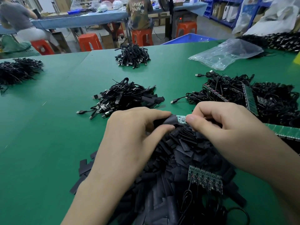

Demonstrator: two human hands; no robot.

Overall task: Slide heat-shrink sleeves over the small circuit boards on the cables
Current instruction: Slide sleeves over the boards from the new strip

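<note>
Item: small green circuit board (181, 119), partly inside a flat black heat-shrink sleeve (170, 120), held above the heap of loose black sleeves (181, 151) on the green surface (48, 127). Left hand (134, 127) fingers pinch the sleeve; right hand (224, 125) fingers pinch the board.

Both bare forearms reach in from the near side, the hands meeting in the middle. The left hand (134, 127) pinches a black sleeve (170, 119) between thumb and forefinger (knuckles up). The right hand (222, 125) pinches a small green board (181, 119), fingers curled.
</note>
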